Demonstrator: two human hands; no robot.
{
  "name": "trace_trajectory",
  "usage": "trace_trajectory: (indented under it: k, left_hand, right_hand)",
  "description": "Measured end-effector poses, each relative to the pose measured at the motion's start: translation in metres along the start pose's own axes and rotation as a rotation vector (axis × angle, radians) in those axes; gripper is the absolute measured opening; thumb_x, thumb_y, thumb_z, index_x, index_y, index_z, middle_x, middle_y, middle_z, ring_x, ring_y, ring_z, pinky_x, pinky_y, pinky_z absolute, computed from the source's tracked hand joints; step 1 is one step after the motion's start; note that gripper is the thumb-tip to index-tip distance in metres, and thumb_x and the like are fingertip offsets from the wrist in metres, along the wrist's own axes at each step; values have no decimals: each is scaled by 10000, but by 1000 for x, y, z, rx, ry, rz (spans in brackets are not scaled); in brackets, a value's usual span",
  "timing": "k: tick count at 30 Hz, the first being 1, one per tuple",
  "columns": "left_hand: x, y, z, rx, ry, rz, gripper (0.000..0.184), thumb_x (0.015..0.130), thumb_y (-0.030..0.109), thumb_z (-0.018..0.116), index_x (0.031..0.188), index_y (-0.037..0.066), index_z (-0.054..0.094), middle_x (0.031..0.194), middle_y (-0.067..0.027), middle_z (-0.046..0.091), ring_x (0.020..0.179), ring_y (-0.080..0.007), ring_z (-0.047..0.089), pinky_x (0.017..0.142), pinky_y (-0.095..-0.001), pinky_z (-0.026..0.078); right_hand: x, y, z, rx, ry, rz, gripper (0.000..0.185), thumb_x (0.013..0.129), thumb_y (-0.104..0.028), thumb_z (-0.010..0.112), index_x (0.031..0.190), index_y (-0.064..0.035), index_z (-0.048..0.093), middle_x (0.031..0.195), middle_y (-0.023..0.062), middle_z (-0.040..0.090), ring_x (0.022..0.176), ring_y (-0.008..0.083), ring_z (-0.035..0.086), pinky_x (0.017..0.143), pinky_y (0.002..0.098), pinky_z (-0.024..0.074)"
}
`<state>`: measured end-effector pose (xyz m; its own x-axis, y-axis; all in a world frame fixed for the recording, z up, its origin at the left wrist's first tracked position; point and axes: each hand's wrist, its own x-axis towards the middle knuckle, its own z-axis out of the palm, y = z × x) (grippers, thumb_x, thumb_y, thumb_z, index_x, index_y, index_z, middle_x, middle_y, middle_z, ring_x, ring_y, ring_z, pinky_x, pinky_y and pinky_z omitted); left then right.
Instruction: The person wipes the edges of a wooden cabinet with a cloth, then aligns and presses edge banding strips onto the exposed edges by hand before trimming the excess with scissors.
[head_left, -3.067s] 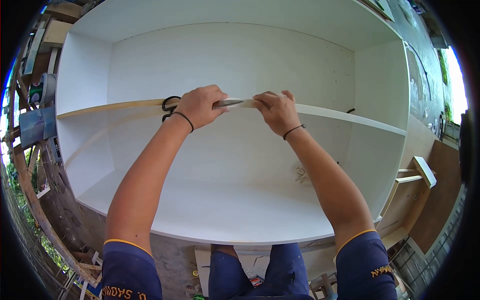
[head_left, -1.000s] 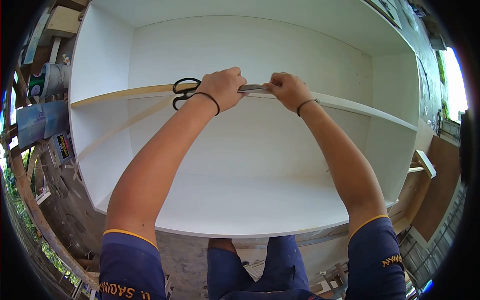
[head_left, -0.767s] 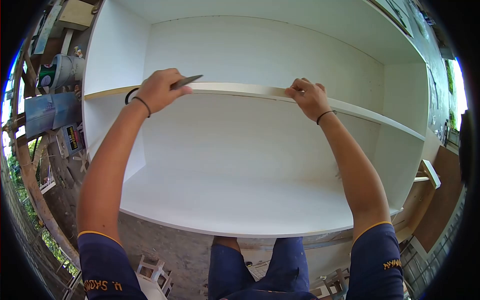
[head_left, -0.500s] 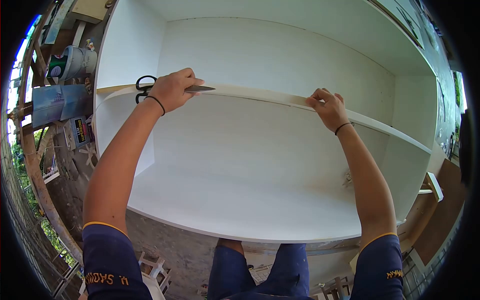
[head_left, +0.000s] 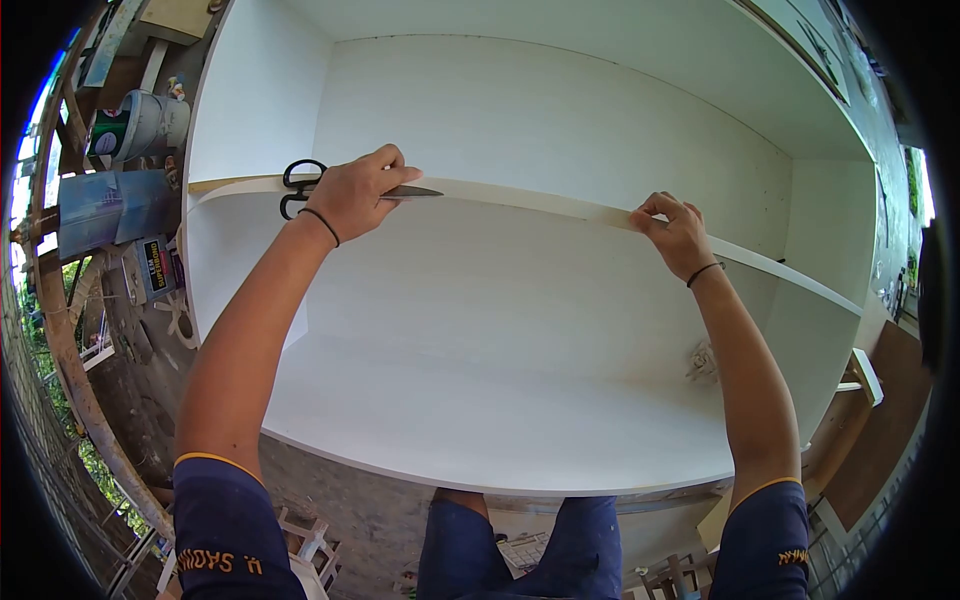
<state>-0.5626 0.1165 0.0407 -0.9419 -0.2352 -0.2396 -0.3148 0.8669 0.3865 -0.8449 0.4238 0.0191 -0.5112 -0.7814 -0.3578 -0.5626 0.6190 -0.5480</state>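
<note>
A pale edging strip (head_left: 520, 201) runs along the front edge of the middle shelf in a white cabinet (head_left: 500, 440). My left hand (head_left: 358, 195) is closed around black-handled scissors (head_left: 412, 192), their blades pointing right along the strip. Its fingers also rest at the strip, though I cannot tell how firmly. To the left, the strip bows away from the tan shelf edge (head_left: 210, 185). Further right, my right hand (head_left: 672, 232) pinches the strip against the shelf front, fingertips together. Past this hand the white shelf edge (head_left: 790, 270) continues to the cabinet's right side.
On the left stand a white bucket (head_left: 160, 125), a bluish translucent container (head_left: 115, 208) and a labelled box (head_left: 150, 268). A whitish crumpled bundle (head_left: 703, 360) lies inside the cabinet near my right forearm. A brown board (head_left: 880, 430) leans at the right.
Both hands have slid a little to the right along the shelf edge, the scissors moving with the left one. The view has shifted slightly.
</note>
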Motion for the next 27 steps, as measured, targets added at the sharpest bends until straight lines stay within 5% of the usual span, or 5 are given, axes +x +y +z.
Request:
trace_trajectory:
  k: [5,8,16,22,27]
  left_hand:
    - [3,1,-1,13,-33,-1,270,796,121,679,1063,145,653,995,35,546,823,-159,618,701,-317,536]
    - [2,-1,-3,11,-19,17,267,801,120,670,1066,140,653,986,29,555,831,-165,621,700,-320,537]
    - [7,-6,2,-7,-2,43,231,807,165,670,1035,136,647,962,16,568,816,-192,621,682,-339,518]
    - [-3,-24,-20,211,-123,21,181,834,243,623,942,99,600,906,-29,574,825,-246,624,660,-387,524]
    - [-85,-112,-47,441,252,67,216,804,78,540,1009,89,605,890,-35,599,851,-221,611,647,-339,539]
  right_hand:
    - [8,-7,-9,85,-127,191,366,795,-421,662,780,-59,612,826,51,622,772,201,549,800,333,430]
    - [18,-19,4,54,-92,61,393,758,-432,694,784,-47,619,781,75,625,738,208,561,680,334,456]
    - [53,-125,59,-39,-219,17,385,845,-464,584,805,-84,633,784,68,638,729,246,593,709,352,453]
    - [53,-146,96,-221,39,-189,314,955,-397,453,852,-125,571,858,22,590,822,255,594,720,392,458]
    - [52,-140,95,-249,83,-225,324,966,-394,440,832,-121,552,825,21,568,800,264,588,663,402,462]
